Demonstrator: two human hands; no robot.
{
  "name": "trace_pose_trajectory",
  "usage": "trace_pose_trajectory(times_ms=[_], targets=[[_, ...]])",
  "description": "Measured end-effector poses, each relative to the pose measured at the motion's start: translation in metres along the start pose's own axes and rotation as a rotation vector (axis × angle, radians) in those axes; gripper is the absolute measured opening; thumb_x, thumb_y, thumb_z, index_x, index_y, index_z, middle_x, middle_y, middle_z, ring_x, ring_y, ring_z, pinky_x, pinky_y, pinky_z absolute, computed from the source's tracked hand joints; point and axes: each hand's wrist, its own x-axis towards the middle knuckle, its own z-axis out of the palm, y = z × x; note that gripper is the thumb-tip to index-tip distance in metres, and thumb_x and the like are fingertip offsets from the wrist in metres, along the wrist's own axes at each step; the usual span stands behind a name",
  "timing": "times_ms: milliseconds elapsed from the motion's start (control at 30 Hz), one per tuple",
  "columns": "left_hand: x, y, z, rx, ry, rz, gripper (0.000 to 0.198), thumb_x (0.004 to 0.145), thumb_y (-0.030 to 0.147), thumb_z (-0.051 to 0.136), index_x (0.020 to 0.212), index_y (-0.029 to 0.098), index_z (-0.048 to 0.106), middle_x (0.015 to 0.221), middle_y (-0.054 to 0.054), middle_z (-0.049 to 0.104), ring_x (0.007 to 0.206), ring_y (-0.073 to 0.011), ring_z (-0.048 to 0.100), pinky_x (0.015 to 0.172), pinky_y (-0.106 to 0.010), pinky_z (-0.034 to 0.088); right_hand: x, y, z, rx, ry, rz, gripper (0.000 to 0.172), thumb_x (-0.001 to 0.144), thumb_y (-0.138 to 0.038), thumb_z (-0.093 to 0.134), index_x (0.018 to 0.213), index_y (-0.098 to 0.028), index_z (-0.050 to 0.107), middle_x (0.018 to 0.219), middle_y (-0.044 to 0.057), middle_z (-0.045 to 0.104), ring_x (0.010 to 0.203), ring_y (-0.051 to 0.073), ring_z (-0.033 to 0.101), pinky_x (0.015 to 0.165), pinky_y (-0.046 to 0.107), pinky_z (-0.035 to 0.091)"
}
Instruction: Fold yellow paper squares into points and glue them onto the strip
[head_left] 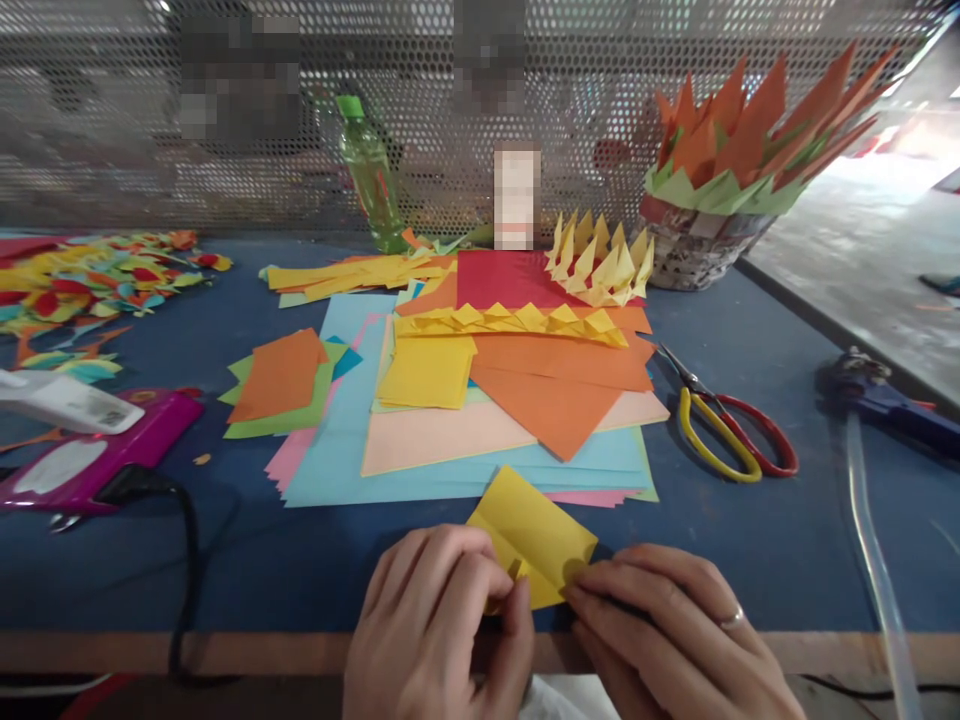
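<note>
A yellow square of paper lies at the table's front edge, turned cornerwise, with a crease across it. My left hand pinches its near left side between thumb and fingers, where a bit of the paper is bent up. My right hand, with a ring on one finger, holds the near right edge between its fingertips; its thumb is mostly hidden. Just beyond are stacked coloured sheets, a pile of small yellow squares and a folded yellow zigzag strip.
Red-and-yellow scissors and a blue-handled glue gun with a clear glue stick lie right. A magenta device with a black cord is left. Behind stand a green bottle, a yellow paper ring and an orange-spiked paper basket.
</note>
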Motion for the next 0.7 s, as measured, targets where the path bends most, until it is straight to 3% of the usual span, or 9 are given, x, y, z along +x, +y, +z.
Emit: trace_pose_trajectory(times_ms=[400, 700], targets=[[0.0039, -0.0002, -0.0013, 0.029, -0.053, 0.018, 0.018, 0.091, 0.009, 0.059, 0.082, 0.022, 0.051, 0.086, 0.000, 0.061, 0.083, -0.0176, 0.057, 0.078, -0.034, 0.043, 0.0022, 0.0003, 0.0000, -0.018, 0.010, -0.034, 0.022, 0.088, -0.016, 0.073, 0.109, -0.021, 0.077, 0.104, 0.000, 0.080, 0.091, 0.018, 0.072, 0.081, 0.031, 0.059], [0.0044, -0.0004, -0.0020, 0.051, -0.068, 0.014, 0.017, 0.092, 0.010, 0.058, 0.083, 0.022, 0.050, 0.087, 0.000, 0.060, 0.084, -0.0185, 0.055, 0.078, -0.034, 0.042, 0.0027, 0.0009, 0.0050, -0.140, -0.038, -0.097, 0.025, 0.092, -0.038, 0.073, 0.117, -0.035, 0.076, 0.114, -0.010, 0.078, 0.093, 0.016, 0.072, 0.085, 0.032, 0.052]])
